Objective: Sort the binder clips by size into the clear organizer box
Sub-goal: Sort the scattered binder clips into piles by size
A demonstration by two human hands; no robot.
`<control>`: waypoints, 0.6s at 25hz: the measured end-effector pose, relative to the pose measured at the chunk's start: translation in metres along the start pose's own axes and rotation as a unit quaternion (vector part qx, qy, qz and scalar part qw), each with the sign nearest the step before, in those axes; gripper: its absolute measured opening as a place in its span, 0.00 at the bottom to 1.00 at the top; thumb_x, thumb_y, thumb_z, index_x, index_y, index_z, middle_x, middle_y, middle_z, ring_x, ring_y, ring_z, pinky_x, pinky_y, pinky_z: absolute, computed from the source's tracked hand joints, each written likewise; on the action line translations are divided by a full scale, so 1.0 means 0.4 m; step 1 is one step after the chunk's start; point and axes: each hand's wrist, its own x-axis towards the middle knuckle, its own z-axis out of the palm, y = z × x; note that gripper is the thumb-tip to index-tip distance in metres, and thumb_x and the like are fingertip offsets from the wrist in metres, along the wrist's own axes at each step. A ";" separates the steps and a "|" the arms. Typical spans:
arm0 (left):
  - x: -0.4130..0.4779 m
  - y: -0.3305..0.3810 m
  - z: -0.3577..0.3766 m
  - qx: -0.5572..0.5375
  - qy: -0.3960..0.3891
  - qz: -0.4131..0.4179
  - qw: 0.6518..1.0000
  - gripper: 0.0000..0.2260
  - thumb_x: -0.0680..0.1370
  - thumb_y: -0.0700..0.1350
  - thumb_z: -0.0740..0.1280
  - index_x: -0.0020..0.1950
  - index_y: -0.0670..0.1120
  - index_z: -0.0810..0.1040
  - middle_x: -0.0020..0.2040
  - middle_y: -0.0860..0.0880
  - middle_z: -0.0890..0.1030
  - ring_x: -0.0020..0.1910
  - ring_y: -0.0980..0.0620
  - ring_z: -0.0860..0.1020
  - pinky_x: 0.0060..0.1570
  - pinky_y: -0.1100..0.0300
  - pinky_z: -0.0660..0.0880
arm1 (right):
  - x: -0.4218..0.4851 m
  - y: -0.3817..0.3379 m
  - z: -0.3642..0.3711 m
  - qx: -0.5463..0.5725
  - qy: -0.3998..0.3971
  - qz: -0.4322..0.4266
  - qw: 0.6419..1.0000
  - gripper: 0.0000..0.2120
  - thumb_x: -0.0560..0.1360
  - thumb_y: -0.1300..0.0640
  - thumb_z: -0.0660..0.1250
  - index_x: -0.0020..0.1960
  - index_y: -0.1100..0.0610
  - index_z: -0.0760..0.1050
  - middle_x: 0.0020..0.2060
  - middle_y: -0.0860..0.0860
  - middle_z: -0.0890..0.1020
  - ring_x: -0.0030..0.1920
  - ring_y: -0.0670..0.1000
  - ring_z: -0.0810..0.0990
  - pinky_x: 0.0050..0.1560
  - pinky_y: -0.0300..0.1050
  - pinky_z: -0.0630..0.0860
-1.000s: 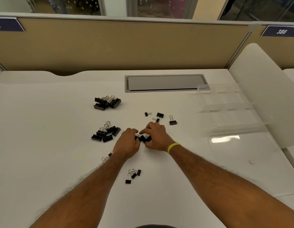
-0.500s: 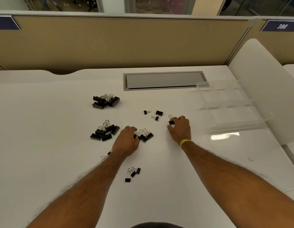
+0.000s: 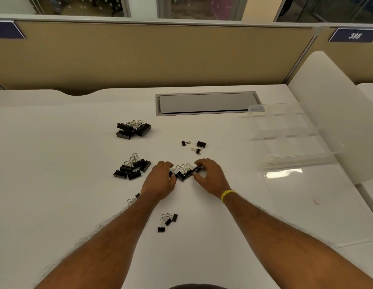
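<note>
Fingers (image 3: 200, 163) of my right hand (image 3: 211, 178) pinch a clip (image 3: 197, 169) at the edge of the binder clip cluster (image 3: 182, 174) on the bench (image 3: 56, 142); my left hand (image 3: 160, 182) curls alongside, grip unclear. Best gather one size only; the clear organizer box (image 3: 285, 130) sits well apart, right.

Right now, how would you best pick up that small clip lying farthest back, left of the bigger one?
I'd pinch the small clip by its black body, coming from above on its left. The body stands proud of the desk, while its wire handles point right toward the bigger clip and seem to lie low.
</note>
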 end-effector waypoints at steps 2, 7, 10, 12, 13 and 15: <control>0.001 -0.002 0.000 -0.004 0.000 0.000 1.000 0.16 0.78 0.47 0.62 0.66 0.45 0.72 0.60 0.46 0.75 0.58 0.50 0.75 0.55 0.53 0.75 | 0.004 -0.001 -0.008 0.024 0.002 0.007 1.000 0.14 0.72 0.57 0.70 0.57 0.55 0.77 0.49 0.47 0.78 0.48 0.48 0.77 0.53 0.41 0.73; 0.009 -0.006 0.000 -0.014 -0.001 0.002 1.000 0.16 0.78 0.47 0.62 0.66 0.45 0.72 0.61 0.46 0.75 0.59 0.49 0.75 0.55 0.52 0.76 | 0.094 0.011 -0.061 -0.045 0.034 0.001 0.998 0.18 0.70 0.66 0.64 0.59 0.58 0.76 0.52 0.53 0.78 0.52 0.54 0.76 0.56 0.52 0.75; 0.013 -0.006 0.004 -0.018 0.001 -0.001 1.000 0.16 0.78 0.46 0.62 0.66 0.45 0.72 0.61 0.47 0.75 0.59 0.50 0.75 0.54 0.53 0.76 | 0.175 -0.006 -0.098 -0.119 -0.051 0.012 0.991 0.29 0.69 0.70 0.60 0.68 0.55 0.71 0.61 0.54 0.73 0.61 0.57 0.72 0.63 0.54 0.72; 0.015 -0.005 0.008 -0.023 0.011 -0.004 1.000 0.16 0.78 0.45 0.62 0.65 0.45 0.72 0.60 0.47 0.75 0.58 0.50 0.75 0.53 0.54 0.76 | 0.217 -0.019 -0.110 -0.191 -0.150 0.004 0.970 0.34 0.68 0.73 0.58 0.72 0.52 0.66 0.64 0.54 0.69 0.63 0.57 0.70 0.62 0.54 0.73; 0.015 -0.004 0.009 -0.027 0.015 -0.006 1.000 0.16 0.78 0.45 0.62 0.65 0.45 0.73 0.59 0.47 0.76 0.57 0.50 0.75 0.53 0.54 0.76 | 0.233 -0.020 -0.110 -0.231 -0.186 -0.005 0.955 0.34 0.69 0.72 0.58 0.73 0.51 0.65 0.64 0.54 0.68 0.62 0.57 0.70 0.61 0.54 0.74; 0.016 -0.005 0.010 -0.035 0.021 -0.014 0.999 0.15 0.78 0.45 0.61 0.65 0.45 0.73 0.58 0.47 0.76 0.55 0.50 0.75 0.53 0.53 0.76 | 0.253 -0.016 -0.107 -0.278 -0.218 -0.017 0.935 0.32 0.71 0.72 0.58 0.72 0.51 0.67 0.63 0.55 0.68 0.59 0.58 0.71 0.59 0.55 0.75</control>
